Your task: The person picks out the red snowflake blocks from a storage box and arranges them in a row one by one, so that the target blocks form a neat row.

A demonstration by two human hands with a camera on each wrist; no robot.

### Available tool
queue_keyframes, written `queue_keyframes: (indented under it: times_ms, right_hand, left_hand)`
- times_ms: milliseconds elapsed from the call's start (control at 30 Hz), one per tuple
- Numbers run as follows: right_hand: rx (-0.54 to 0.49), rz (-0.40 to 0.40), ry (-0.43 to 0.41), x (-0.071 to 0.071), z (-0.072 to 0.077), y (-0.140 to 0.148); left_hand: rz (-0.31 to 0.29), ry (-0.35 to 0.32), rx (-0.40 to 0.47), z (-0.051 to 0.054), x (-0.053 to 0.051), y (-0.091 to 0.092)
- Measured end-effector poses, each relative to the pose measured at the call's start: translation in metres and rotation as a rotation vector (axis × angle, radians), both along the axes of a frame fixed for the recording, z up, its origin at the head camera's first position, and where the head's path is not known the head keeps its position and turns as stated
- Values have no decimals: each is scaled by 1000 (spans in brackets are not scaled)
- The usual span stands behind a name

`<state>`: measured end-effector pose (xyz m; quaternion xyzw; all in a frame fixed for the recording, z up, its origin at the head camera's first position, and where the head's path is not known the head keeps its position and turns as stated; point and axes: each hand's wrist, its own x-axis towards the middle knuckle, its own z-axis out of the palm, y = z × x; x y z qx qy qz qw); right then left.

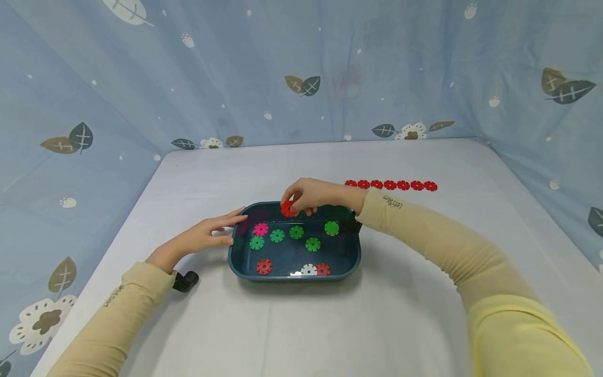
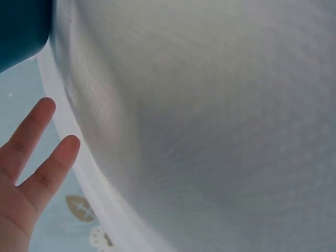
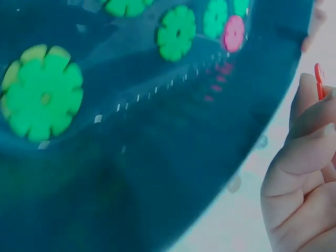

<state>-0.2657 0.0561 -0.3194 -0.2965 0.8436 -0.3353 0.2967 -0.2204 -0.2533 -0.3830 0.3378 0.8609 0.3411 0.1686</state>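
My right hand [image 1: 308,195] pinches a red notched disc [image 1: 288,209] above the far rim of a dark teal basin [image 1: 294,279]. In the right wrist view that red disc [image 3: 319,81] appears edge-on between the fingertips. My left hand [image 1: 207,235] has its fingers spread and touches the basin's left rim. Inside the basin lie several green discs [image 1: 313,244], a pink disc [image 1: 261,229], a red disc [image 1: 264,267], and a white disc [image 1: 309,269] beside another red one [image 1: 322,269]. Only two left fingers show clearly in the left wrist view.
A straight row of several red discs [image 1: 390,185] lies on the white table [image 1: 292,330], right of the basin's far side. A black device [image 1: 186,281] is at my left wrist. Blue patterned cloth [image 1: 301,68] hangs behind and at both sides.
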Motion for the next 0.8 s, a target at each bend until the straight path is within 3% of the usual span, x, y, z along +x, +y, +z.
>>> queue_keyframes:
  times_ms: [367, 800]
  right_hand:
    - [18, -59, 41, -11, 13, 41]
    - [-23, -220, 48, -11, 16, 104]
  left_hand:
    - [-6, 7, 5, -1, -1, 0]
    - [-4, 1, 5, 0, 1, 0]
